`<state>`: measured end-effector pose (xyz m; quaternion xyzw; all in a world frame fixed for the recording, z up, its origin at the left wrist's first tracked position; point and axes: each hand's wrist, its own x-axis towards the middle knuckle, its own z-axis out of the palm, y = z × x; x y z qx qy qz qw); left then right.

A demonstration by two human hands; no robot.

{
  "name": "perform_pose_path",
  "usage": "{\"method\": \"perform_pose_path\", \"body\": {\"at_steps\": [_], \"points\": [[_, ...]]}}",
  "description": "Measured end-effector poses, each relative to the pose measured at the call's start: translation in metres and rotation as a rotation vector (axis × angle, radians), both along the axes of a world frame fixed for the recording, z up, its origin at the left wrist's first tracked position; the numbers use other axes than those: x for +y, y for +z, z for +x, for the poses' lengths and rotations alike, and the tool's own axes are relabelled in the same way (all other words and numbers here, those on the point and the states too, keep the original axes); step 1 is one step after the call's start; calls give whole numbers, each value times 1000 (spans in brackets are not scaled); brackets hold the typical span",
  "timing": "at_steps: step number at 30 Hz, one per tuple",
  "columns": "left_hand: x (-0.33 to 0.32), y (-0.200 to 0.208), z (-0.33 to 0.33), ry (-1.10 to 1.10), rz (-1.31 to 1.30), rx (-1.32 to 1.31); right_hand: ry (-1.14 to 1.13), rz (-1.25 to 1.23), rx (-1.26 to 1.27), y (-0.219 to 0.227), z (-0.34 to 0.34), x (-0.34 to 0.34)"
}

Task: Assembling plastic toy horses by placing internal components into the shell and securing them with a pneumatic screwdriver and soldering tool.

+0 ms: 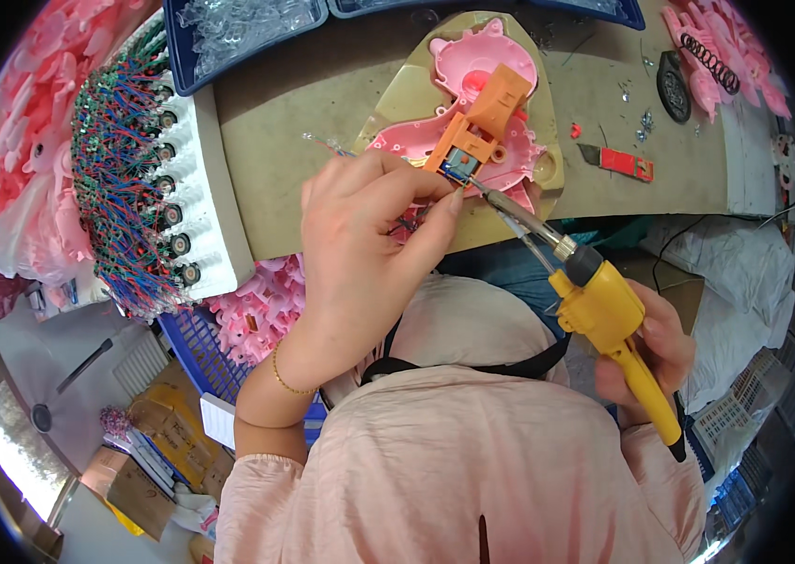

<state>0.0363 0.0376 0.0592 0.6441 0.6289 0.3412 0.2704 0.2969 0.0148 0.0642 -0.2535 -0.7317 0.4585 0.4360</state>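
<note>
My right hand (659, 346) is closed round a yellow soldering gun (602, 305). The gun's long metal tip reaches up and left to a small circuit board (459, 165) inside an orange plastic box (444, 143). The box, with its orange flap (501, 99) raised, rests on a pink animal-shaped shell half (505, 54), which lies in a tan moulded holder (395, 105). My left hand (352, 240) pinches thumb and forefinger together at the board's lower left edge, beside the tip. What is between those fingertips is too small to make out; thin wires show around them.
Wired bundles (125, 179) with round black parts line a white foam block (214, 179) at left. Blue bins (256, 47) of clear parts stand behind. A red-handled cutter (625, 164), a black oval part (673, 86) and small screws lie right. Pink parts fill a blue basket (192, 340).
</note>
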Motion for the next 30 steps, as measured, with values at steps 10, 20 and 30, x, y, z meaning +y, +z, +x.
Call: {"method": "perform_pose_path", "body": {"at_steps": [10,20,30], "points": [[2,1,2,19,3,-16,47,-534,-23,11,14,-8],[5,5,-1,-19,-2,52,56,109,-107,2,1,8],[5,9,-2,-35,-21,74,-280,-262,-23,-4,27,-19]]}}
